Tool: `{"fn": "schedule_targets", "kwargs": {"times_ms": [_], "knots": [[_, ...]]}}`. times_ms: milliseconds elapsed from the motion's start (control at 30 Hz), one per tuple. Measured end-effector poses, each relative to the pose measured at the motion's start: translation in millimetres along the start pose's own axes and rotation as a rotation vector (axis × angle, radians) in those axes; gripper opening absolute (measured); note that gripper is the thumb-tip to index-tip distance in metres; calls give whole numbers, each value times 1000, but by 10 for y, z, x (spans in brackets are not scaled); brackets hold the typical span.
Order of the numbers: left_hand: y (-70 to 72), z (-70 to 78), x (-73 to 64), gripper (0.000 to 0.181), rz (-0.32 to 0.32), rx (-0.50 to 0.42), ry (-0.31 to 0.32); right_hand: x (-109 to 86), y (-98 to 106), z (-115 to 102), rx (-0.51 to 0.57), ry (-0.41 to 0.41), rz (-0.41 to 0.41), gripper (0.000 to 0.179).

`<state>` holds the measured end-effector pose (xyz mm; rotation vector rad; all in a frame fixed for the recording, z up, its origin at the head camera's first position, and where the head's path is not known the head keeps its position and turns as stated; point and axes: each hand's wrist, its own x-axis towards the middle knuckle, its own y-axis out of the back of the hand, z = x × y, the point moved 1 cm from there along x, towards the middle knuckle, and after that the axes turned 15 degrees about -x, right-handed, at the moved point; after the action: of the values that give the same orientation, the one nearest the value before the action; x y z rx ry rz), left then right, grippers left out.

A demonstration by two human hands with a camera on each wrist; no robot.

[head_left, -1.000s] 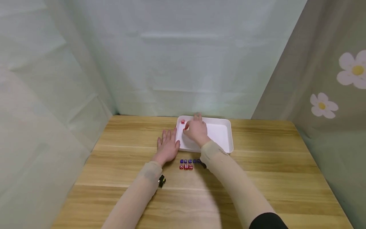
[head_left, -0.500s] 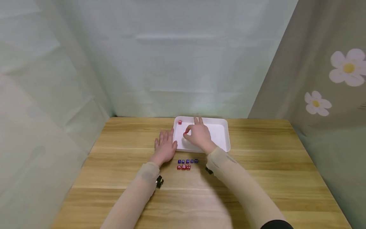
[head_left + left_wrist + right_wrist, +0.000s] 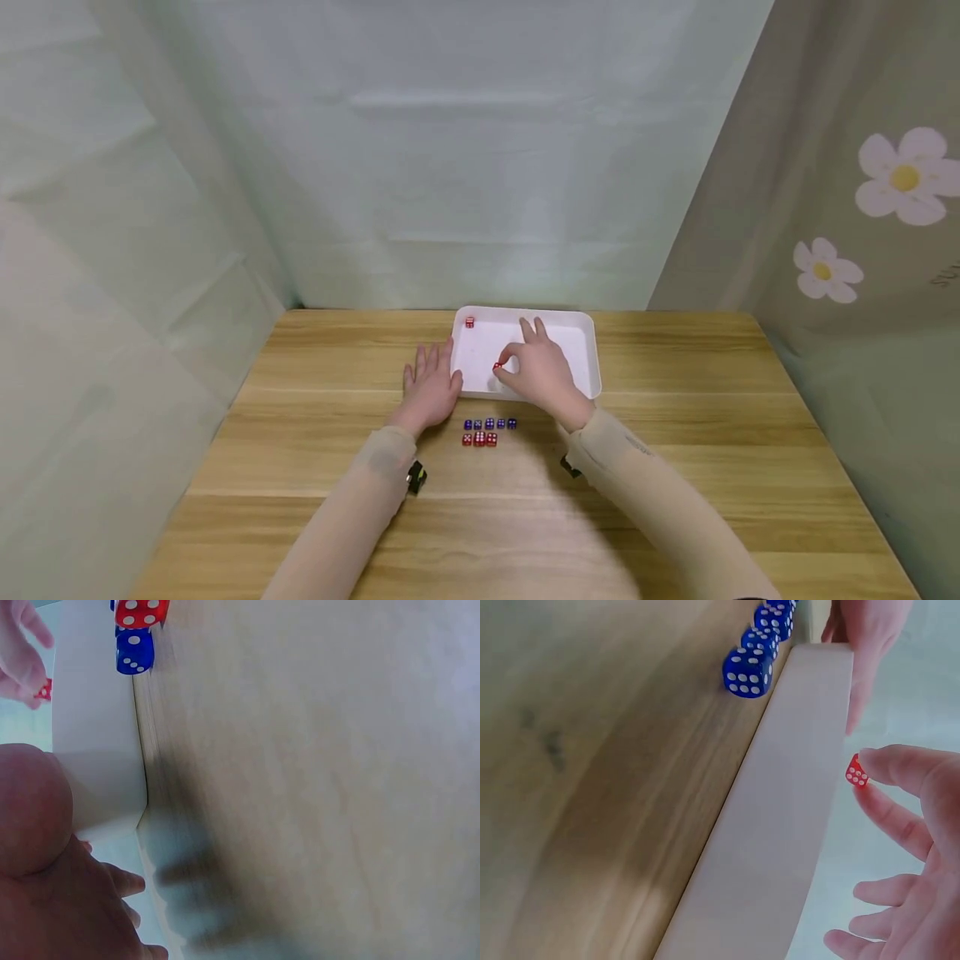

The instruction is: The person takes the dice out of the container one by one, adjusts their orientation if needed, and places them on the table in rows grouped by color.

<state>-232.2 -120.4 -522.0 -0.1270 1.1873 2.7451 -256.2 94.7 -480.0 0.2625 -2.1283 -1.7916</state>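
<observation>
Between thumb and forefinger my right hand (image 3: 543,371) pinches a red die (image 3: 857,772), held above the front part of a white tray (image 3: 577,333); its other fingers spread away. My left hand (image 3: 431,392) lies with straight fingers against the tray's left side, holding nothing. Another red die (image 3: 469,322) sits in the tray's far left corner. On the table in front of the tray stands a row of several blue dice (image 3: 490,424), and nearer me a row of three red dice (image 3: 480,439).
The tray stands near the back edge of the wooden table (image 3: 675,500). Pale cloth (image 3: 487,167) hangs close behind it, and a cloth with flowers (image 3: 825,271) hangs at the right. Each wrist wears a small dark camera (image 3: 417,477).
My right hand has drawn back toward me and a little right, carrying the red die away from the tray's left part. The left hand stays at the tray's side. The view has shifted slightly.
</observation>
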Motion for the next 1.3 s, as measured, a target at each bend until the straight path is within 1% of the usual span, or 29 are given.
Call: {"fn": "schedule_targets", "kwargs": {"times_ms": [133,333,433,533,700,900,1033,1167,1300], "knots": [[-25,-61,34,71,-9,-8,4,-106,2,17,4,10,12,17],[5,-29,14,70,-9,0,6,-246,17,23,-12,35,24,18],[6,-30,6,70,-3,-11,2,-317,22,3,-26,60,26,19],[7,-17,-9,70,5,-17,-5,-399,34,-24,-32,91,26,17],[1,-17,-1,70,-6,-19,2,-543,47,-49,-18,129,-5,16],[-28,-60,37,70,-16,-8,8,-703,40,-79,-53,179,-32,14],[-20,-52,27,70,-10,-24,-1,-773,-5,-100,-78,208,-35,17],[-12,-47,21,71,-12,-21,0,-811,-62,-118,-120,231,-40,18],[-38,-85,50,71,-20,-4,5,-841,-90,-135,-128,250,-36,18]]}}
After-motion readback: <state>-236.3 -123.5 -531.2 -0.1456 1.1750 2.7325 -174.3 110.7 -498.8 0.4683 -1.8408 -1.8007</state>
